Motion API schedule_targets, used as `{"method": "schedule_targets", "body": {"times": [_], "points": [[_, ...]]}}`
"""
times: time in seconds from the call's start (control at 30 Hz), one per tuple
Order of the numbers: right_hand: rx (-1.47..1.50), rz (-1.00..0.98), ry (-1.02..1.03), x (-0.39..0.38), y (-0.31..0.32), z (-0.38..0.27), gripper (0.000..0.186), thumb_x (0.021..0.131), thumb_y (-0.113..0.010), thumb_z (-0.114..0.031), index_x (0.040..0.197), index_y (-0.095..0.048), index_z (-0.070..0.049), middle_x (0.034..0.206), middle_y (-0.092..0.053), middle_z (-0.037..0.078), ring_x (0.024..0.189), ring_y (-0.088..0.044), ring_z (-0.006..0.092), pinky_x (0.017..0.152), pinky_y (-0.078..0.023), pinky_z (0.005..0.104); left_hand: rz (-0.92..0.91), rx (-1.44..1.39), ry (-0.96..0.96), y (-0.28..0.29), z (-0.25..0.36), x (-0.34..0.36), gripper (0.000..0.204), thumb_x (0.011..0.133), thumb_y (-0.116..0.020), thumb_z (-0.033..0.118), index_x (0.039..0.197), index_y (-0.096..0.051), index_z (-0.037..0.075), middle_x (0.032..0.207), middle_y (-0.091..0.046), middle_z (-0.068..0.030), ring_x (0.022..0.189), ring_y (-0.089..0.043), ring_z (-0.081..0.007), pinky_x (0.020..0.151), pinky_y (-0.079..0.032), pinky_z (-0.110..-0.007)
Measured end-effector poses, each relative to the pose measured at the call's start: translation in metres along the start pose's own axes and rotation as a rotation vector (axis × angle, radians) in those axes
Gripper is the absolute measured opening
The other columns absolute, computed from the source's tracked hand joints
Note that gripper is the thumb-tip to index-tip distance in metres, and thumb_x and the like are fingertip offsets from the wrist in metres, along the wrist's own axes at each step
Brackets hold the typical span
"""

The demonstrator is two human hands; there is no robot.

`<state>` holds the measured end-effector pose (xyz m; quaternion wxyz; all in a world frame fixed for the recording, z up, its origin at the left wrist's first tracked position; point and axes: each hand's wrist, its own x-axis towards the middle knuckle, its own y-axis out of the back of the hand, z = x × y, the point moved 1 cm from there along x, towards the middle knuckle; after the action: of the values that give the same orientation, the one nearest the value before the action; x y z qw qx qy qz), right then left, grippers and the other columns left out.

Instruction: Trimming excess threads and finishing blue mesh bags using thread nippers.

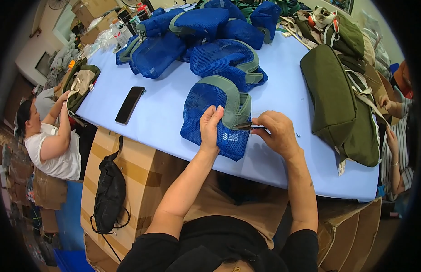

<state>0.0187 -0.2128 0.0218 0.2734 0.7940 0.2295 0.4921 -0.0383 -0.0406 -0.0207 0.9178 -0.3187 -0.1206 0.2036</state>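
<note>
A blue mesh bag (199, 115) with grey-green trim lies near the table's front edge. My left hand (210, 127) grips its body beside the trim, thumb on top. In my right hand (276, 136) is a small dark tool (244, 126), apparently snips, held between thumb and fingers with its tip against the trim; the bag partly hides it.
More blue mesh bags (158, 56) are piled at the back of the white table (278, 86). Olive bags (326, 95) lie right, a black phone (129, 104) left. Co-workers (56, 149) sit on both sides. A black pouch (108, 190) rests on a cardboard box (142, 177).
</note>
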Motion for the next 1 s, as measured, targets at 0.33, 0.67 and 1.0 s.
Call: {"method": "schedule_targets", "body": {"times": [0.33, 0.67, 1.0], "points": [[0.04, -0.005, -0.024, -0.0001, -0.0052, -0.002, 0.021, 0.064, -0.07, -0.014, 0.08, -0.057, -0.008, 0.07, -0.056, 0.004, 0.064, -0.054, 0.0223, 0.057, -0.043, 0.0321, -0.007, 0.025, -0.006, -0.0022, 0.0017, -0.0006, 0.028, 0.088, -0.051, 0.014, 0.062, -0.043, 0.012, 0.061, -0.045, 0.0058, 0.056, -0.037, -0.0017, 0.052, -0.03, -0.017], [0.137, 0.094, -0.205, -0.0035, -0.0017, 0.0032, 0.022, 0.065, -0.071, 0.0, 0.082, -0.056, -0.001, 0.071, -0.055, 0.007, 0.06, -0.055, 0.0181, 0.051, -0.045, 0.0262, -0.005, -0.001, -0.003, -0.0008, 0.0004, -0.0003, 0.026, 0.088, -0.051, 0.014, 0.063, -0.044, 0.011, 0.063, -0.047, 0.0049, 0.057, -0.039, -0.0023, 0.053, -0.033, -0.017], [0.035, 0.094, -0.129, -0.0043, -0.0025, 0.0061, 0.027, 0.064, -0.072, -0.001, 0.086, -0.056, -0.002, 0.071, -0.054, 0.007, 0.059, -0.054, 0.0181, 0.049, -0.046, 0.0263, 0.001, 0.002, 0.005, -0.0022, 0.0022, -0.0016, 0.026, 0.088, -0.051, 0.014, 0.063, -0.045, 0.011, 0.063, -0.047, 0.0045, 0.057, -0.04, -0.0026, 0.053, -0.033, -0.017]]}}
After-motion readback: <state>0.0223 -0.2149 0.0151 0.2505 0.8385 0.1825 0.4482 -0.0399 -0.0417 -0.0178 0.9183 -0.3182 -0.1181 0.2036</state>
